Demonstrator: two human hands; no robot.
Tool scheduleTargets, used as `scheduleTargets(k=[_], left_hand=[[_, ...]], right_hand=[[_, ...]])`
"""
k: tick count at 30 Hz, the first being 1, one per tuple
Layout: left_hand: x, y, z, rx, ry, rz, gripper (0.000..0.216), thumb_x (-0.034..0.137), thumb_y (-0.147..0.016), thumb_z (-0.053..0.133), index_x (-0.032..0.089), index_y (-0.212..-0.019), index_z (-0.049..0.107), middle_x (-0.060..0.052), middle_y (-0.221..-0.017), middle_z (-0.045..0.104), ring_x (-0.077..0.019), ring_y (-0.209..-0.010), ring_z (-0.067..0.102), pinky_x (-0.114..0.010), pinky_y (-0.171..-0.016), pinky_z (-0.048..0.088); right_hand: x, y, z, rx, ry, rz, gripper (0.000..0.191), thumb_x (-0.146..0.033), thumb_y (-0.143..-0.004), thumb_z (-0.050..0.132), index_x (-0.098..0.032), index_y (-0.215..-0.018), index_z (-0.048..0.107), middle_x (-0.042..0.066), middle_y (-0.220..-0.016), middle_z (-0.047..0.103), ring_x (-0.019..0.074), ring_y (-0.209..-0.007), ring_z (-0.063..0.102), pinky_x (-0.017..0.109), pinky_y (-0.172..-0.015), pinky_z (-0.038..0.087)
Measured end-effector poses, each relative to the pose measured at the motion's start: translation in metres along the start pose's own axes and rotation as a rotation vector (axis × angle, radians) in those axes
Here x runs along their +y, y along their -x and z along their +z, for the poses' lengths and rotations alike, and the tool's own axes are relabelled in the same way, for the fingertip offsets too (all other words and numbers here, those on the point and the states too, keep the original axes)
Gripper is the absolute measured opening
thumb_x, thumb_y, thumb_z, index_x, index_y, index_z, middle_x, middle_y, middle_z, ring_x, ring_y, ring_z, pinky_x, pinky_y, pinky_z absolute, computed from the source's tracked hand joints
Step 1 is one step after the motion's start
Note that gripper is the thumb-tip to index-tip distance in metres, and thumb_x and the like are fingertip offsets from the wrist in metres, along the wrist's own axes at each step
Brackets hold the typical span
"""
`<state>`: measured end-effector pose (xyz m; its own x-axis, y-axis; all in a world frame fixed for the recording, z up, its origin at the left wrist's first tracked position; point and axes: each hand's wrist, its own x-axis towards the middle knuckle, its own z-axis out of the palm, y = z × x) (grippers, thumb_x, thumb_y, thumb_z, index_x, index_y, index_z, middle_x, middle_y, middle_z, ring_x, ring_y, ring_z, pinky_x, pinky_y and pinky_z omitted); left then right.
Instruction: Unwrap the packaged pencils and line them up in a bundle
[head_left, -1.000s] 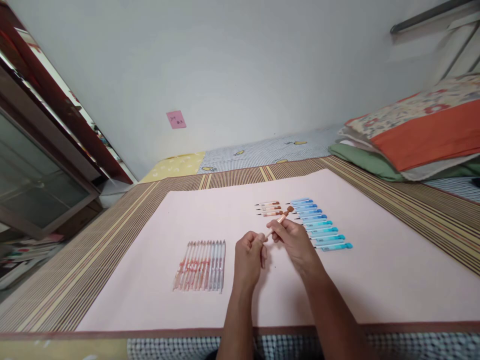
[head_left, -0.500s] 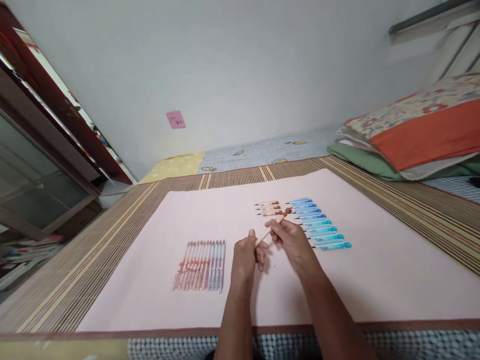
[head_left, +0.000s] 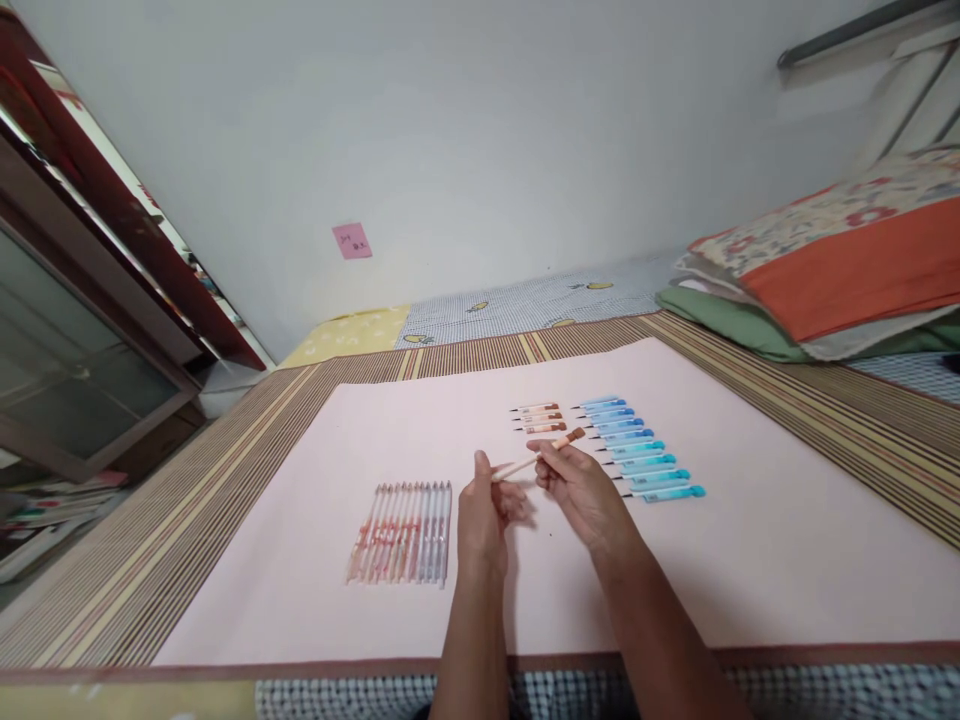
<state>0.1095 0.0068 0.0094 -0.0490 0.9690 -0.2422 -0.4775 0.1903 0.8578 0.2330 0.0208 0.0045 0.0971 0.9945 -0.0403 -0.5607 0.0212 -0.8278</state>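
Observation:
A cream pen with a brown end [head_left: 568, 439] is pinched between the thumb and fingers of my right hand [head_left: 577, 485], tilted with its brown end up and to the right. My left hand [head_left: 487, 515] is at the pale lower end, thumb raised and fingers stretched apart, slightly blurred; whether it touches the pen is hard to tell. Behind the pen lie several similar brown-and-cream pens [head_left: 538, 417], their dark points to the left. To the right, a column of blue and teal pens [head_left: 630, 445] lies spread on the pale pink sheet [head_left: 300, 560].
On the left of the sheet several clear-barrelled pens [head_left: 401, 535] lie side by side. A striped mat [head_left: 225, 480] is under the sheet. Folded bedding [head_left: 847, 270] is stacked at the right, and a pink note [head_left: 352, 241] is on the wall.
The held pen has swung to a flatter angle, its brown end lower. My left fingers have loosened and spread at its lower end. The laid-out pens look unmoved.

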Motion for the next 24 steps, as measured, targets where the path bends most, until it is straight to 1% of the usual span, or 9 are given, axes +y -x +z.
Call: scheduleTargets(k=[2,3,5,8,10,13,17,21,24], left_hand=[[0.000,0.000,0.000,-0.067,0.059,0.036,0.056,0.054,-0.063,0.082,0.012,-0.097,0.066,0.000,-0.064,0.065,-0.0078,-0.047,0.054,-0.022,-0.052,0.043],[0.000,0.000,-0.001,-0.090,0.068,0.059,0.053,0.044,-0.059,0.087,0.013,-0.097,0.066,0.000,-0.066,0.066,-0.0078,-0.050,0.055,-0.021,-0.056,0.044],[-0.001,-0.001,-0.002,-0.092,0.049,0.087,0.045,0.036,-0.056,0.089,0.013,-0.087,0.065,0.001,-0.062,0.064,-0.0071,-0.049,0.054,-0.020,-0.054,0.042],[-0.004,-0.003,-0.002,-0.020,0.004,0.068,0.045,0.052,-0.063,0.081,0.012,-0.070,0.061,0.002,-0.051,0.057,-0.0057,-0.039,0.045,-0.021,-0.045,0.033],[-0.005,-0.004,-0.002,0.044,-0.030,0.027,0.054,0.063,-0.064,0.075,0.011,-0.067,0.062,0.002,-0.047,0.053,-0.0058,-0.035,0.042,-0.022,-0.041,0.029],[-0.005,-0.005,-0.002,0.121,-0.090,0.001,0.061,0.069,-0.061,0.073,0.009,-0.067,0.064,0.002,-0.044,0.052,-0.0063,-0.034,0.042,-0.022,-0.040,0.028],[-0.005,-0.005,-0.004,0.121,-0.119,0.030,0.059,0.067,-0.060,0.076,0.009,-0.067,0.065,0.002,-0.044,0.053,-0.0062,-0.034,0.043,-0.021,-0.040,0.029],[-0.008,-0.006,-0.007,0.063,-0.054,0.022,0.053,0.059,-0.058,0.082,0.010,-0.069,0.064,0.003,-0.048,0.055,-0.0053,-0.036,0.044,-0.020,-0.041,0.031],[-0.009,-0.008,-0.008,0.043,0.025,0.006,0.047,0.049,-0.055,0.087,0.013,-0.064,0.058,0.003,-0.050,0.056,-0.0045,-0.039,0.045,-0.018,-0.042,0.033]], right_hand=[[0.002,-0.001,-0.001,0.011,0.008,0.000,0.034,-0.042,-0.065,0.084,-0.016,-0.085,0.077,-0.002,-0.065,0.054,0.0107,-0.060,0.048,0.024,-0.056,0.042],[0.002,-0.001,-0.001,0.014,0.010,0.004,0.034,-0.042,-0.065,0.084,-0.015,-0.085,0.077,-0.002,-0.064,0.054,0.0108,-0.061,0.048,0.024,-0.057,0.042],[0.002,-0.001,-0.001,0.028,0.010,0.006,0.036,-0.041,-0.064,0.085,-0.015,-0.086,0.076,-0.002,-0.064,0.054,0.0111,-0.061,0.050,0.025,-0.058,0.044],[0.000,-0.001,0.001,0.051,0.012,-0.010,0.038,-0.039,-0.061,0.087,-0.016,-0.090,0.075,-0.002,-0.067,0.057,0.0121,-0.064,0.053,0.026,-0.060,0.047],[-0.001,0.000,0.002,0.053,0.009,-0.015,0.039,-0.036,-0.060,0.087,-0.016,-0.092,0.074,-0.001,-0.072,0.060,0.0121,-0.065,0.055,0.026,-0.061,0.049],[-0.003,0.000,0.004,0.082,-0.008,-0.022,0.040,-0.033,-0.059,0.088,-0.017,-0.093,0.073,-0.001,-0.076,0.063,0.0109,-0.065,0.056,0.025,-0.061,0.050],[-0.001,-0.003,0.002,0.171,-0.064,-0.070,0.039,-0.031,-0.059,0.088,-0.018,-0.092,0.073,-0.002,-0.075,0.064,0.0092,-0.064,0.055,0.022,-0.059,0.050],[0.002,-0.007,-0.004,0.227,-0.186,-0.082,0.034,-0.026,-0.060,0.088,-0.020,-0.088,0.071,-0.001,-0.081,0.065,0.0091,-0.065,0.056,0.022,-0.060,0.051],[0.005,-0.010,-0.009,0.231,-0.259,-0.076,0.028,-0.025,-0.062,0.087,-0.021,-0.083,0.068,0.000,-0.082,0.066,0.0098,-0.066,0.058,0.023,-0.062,0.054]])
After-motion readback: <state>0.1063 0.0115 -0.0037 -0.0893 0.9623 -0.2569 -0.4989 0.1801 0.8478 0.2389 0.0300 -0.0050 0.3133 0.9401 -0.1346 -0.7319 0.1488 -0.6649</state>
